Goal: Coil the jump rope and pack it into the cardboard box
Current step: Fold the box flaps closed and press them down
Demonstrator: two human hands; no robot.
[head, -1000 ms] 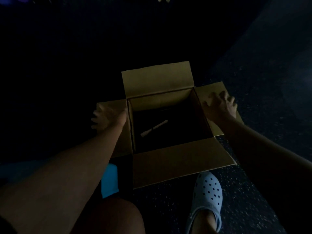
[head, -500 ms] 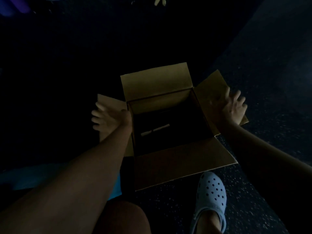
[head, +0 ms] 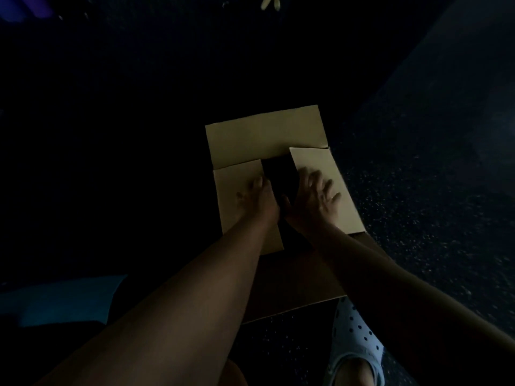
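Head view, the only one on offer, and it is dim. At centre frame sits the cardboard box point(head: 278, 196) on dark speckled floor point(head: 432, 190), and both side flaps are folded in over the opening. The left hand point(head: 257, 197) lies flat with fingers spread on the left side flap point(head: 237, 190), pressing it down; it grips nothing. The right hand point(head: 315, 199) is the same story on the right side flap point(head: 328, 185): fingers splayed and somewhat blurred, palm down, nothing pinched or held.

Between the two flaps a dark slot point(head: 278, 176) of open box shows. The jump rope cannot be seen through it; too black in there to tell, so I judge it is inside and out of sight. The step in hand reads as closing up, packing near its end.

The far flap point(head: 264, 135) stands open toward the upper part of the frame, and the near flap point(head: 301, 280) hangs out toward the bottom, partly under the forearms. The next move, by my reckoning, calls for keeping the side flaps down while one hand goes to a long flap and swings it over.

Room to move: the far flap's free edge has open dark floor beyond it. The near flap is tighter, with a pale perforated clog point(head: 356, 338) just beside its lower right corner and a blue mat point(head: 64, 299) well off at lower left. The side flap edges do not meet, so fingers near that slot could slip in.
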